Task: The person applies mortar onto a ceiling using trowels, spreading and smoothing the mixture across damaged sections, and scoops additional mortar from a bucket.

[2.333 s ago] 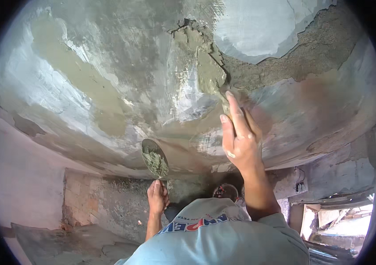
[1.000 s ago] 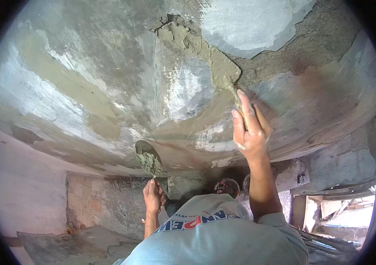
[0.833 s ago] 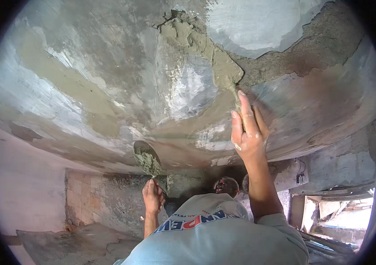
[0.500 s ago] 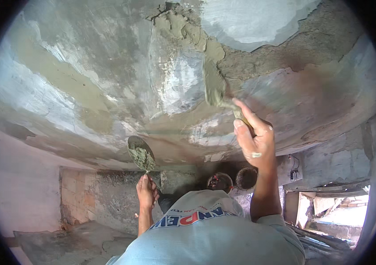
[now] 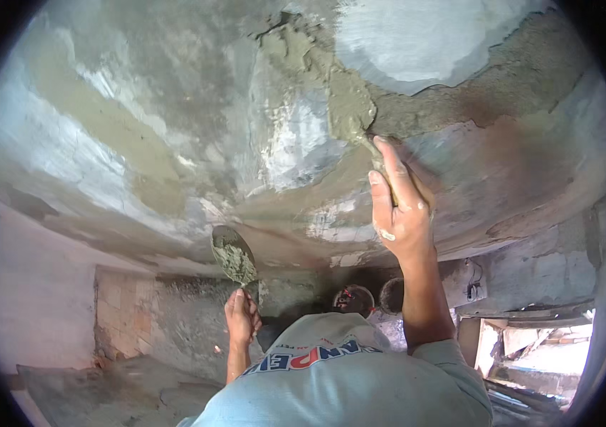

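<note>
My right hand (image 5: 406, 217) is closed around the handle of a trowel (image 5: 371, 146). Its mortar-smeared blade lies against the grey plastered surface (image 5: 196, 85), at the lower end of a patch of wet mortar (image 5: 296, 53); blade and mortar are hard to tell apart there. Dried smears mark the hand. Lower and to the left, my left hand (image 5: 241, 317) grips a second, rounded trowel (image 5: 224, 235) by its handle. A heap of wet mortar (image 5: 236, 262) sits on that blade, held apart from the patch.
A rough, bare strip (image 5: 466, 107) runs rightward from the wet patch, below a pale smooth area (image 5: 417, 43). Two round buckets (image 5: 353, 300) (image 5: 392, 294) stand below, beyond my torso. A bright opening (image 5: 545, 356) lies at lower right, with long dark pieces (image 5: 520, 398) beside it.
My right hand has moved up slightly with its trowel, and the blade now lies higher, over the mortar strip. The left hand and its loaded trowel have shifted only a little.
</note>
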The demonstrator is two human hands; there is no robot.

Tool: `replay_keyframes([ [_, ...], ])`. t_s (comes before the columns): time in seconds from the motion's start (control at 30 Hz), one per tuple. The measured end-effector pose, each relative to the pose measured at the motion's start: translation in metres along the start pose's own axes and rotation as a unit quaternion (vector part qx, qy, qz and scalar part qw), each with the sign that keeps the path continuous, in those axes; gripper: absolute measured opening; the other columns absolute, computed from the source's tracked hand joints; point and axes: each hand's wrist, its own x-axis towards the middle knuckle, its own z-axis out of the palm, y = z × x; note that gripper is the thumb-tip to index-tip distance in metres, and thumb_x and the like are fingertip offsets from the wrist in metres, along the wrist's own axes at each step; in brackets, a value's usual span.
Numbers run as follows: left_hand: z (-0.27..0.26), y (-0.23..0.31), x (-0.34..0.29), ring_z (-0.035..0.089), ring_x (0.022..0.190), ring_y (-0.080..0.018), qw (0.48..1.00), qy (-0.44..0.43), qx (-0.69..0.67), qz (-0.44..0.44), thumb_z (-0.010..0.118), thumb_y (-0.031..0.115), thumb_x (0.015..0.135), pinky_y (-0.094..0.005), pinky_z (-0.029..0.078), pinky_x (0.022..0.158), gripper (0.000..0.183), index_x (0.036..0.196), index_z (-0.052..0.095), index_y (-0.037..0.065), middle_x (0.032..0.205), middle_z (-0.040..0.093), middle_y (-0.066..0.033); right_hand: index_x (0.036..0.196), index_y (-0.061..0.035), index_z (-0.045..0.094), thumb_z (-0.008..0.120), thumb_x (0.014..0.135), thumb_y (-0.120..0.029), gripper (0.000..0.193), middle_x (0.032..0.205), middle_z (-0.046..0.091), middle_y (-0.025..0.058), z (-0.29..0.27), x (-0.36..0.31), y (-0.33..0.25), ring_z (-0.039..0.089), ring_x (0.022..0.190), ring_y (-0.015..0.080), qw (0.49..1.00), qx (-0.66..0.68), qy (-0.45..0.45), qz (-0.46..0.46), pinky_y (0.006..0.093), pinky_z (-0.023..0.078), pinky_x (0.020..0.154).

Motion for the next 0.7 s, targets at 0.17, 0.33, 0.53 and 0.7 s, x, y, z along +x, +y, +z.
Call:
replay_keyframes([
  [0.17,-0.003,0.005,-0.007,0.034,0.038,-0.0088,1.000,0.002,-0.015,0.018,0.047,0.043,0.109,-0.0257,0.027,0.033,0.034,0.094,0.051,0.012,0.060,0.041,0.0014,0.134,-0.0031,0.064,0.067,0.092,-0.001,0.042,0.088,0.069,0.0157,-0.014,-0.007,-0.007,0.065,0.070,0.0259,0.997,0.009,-0.062,0.044,0.0354,0.053,0.068],
  [0.33,-0.001,0.020,-0.015,0.032,0.037,-0.0079,0.999,0.009,0.004,0.033,0.048,0.045,0.108,-0.0248,0.026,0.032,0.038,0.093,0.051,0.011,0.058,0.039,0.0014,0.138,0.0000,0.062,0.059,0.097,-0.002,0.041,0.073,0.057,0.0035,-0.039,-0.012,-0.012,0.050,0.060,0.0088,0.912,0.208,-0.243,0.257,0.0235,0.045,0.058],
  [0.53,0.003,0.023,-0.011,0.029,0.037,-0.0077,0.996,-0.067,-0.052,0.022,0.047,0.040,0.109,-0.0244,0.025,0.033,0.034,0.095,0.051,0.009,0.061,0.042,0.0005,0.142,-0.0018,0.060,0.054,0.104,-0.011,0.039,0.076,0.061,0.0003,-0.010,-0.078,-0.024,0.055,0.057,0.0050,0.769,0.339,-0.376,0.390,0.0226,0.047,0.054],
  [0.7,0.003,0.024,-0.019,0.031,0.038,-0.0071,0.995,-0.075,-0.058,0.034,0.048,0.039,0.109,-0.0238,0.025,0.034,0.032,0.097,0.052,0.010,0.062,0.045,0.0010,0.143,-0.0027,0.059,0.054,0.106,-0.017,0.040,0.075,0.061,0.0011,0.033,-0.120,-0.040,0.053,0.056,0.0049,0.710,0.364,-0.478,0.368,0.0236,0.046,0.052],
])
